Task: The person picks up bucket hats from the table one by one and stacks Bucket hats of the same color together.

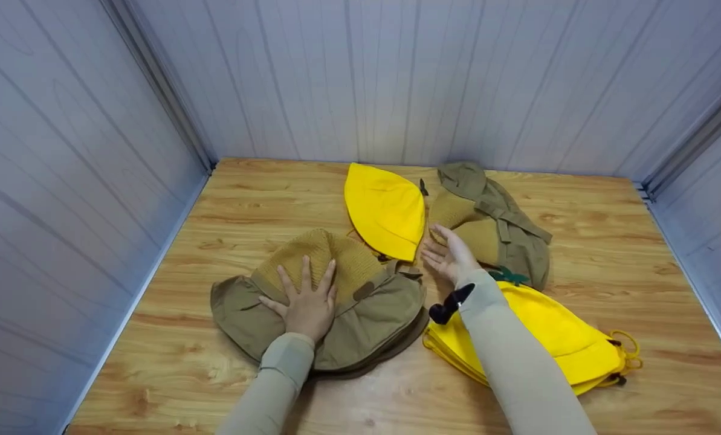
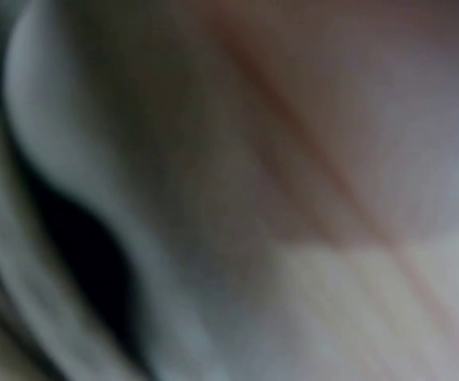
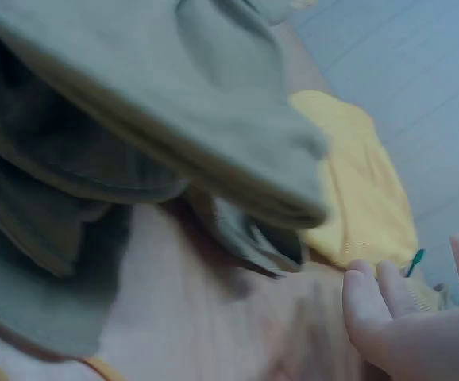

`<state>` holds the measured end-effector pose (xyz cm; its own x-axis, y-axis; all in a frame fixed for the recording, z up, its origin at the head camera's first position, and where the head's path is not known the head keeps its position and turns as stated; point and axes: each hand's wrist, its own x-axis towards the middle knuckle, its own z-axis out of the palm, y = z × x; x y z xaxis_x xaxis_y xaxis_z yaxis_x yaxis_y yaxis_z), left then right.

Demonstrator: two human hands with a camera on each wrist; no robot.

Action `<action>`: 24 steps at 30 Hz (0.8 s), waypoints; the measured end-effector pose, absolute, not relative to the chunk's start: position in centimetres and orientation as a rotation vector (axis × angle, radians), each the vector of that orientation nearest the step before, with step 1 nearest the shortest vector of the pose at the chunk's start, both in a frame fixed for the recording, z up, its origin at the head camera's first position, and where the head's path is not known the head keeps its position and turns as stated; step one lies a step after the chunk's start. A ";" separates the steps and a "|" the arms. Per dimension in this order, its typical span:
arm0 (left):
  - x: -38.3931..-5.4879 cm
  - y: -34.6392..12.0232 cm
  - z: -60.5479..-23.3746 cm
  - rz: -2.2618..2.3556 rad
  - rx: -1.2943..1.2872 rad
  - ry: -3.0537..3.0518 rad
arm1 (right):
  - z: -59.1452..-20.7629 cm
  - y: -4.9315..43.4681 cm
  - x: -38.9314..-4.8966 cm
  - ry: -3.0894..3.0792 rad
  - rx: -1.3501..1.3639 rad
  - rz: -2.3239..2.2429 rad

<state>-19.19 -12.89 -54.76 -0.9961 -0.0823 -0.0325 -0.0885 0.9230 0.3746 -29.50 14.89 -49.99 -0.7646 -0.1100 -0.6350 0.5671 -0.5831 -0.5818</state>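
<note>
My left hand [image 1: 307, 306] lies with spread fingers on a pile of brown sun hats [image 1: 360, 338] with tan knitted crowns. In the head view my right hand [image 1: 449, 254] hovers palm inward with loosely extended fingers, holding nothing. It is beside another brown hat [image 1: 520, 241], folded, at the back right. A yellow hat [image 1: 387, 208] lies flat behind the two hands. Under my right forearm sits a stack of yellow hats [image 1: 553, 338] with a green leaf tip [image 1: 508, 276] and yellow cords. The left wrist view is blurred; the right wrist view shows brown brims [image 3: 174, 103] beside my fingers [image 3: 364, 309].
The wooden table [image 1: 161, 338] carries all the hats. Pale panelled walls [image 1: 384, 78] close it in at the back and on both sides. A black strap end [image 1: 451, 305] sticks out from the right wrist above the yellow stack.
</note>
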 end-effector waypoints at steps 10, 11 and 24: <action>-19.0 -12.8 -54.6 0.592 -0.143 3.069 | -50.9 13.8 -29.5 1.254 0.800 -2.223; -19.1 -12.7 -54.6 0.596 -0.140 3.069 | -50.9 13.8 -29.5 1.255 0.803 -2.211; -19.0 -12.8 -54.7 0.568 -0.145 3.073 | -51.5 13.2 -30.4 1.441 0.720 -1.886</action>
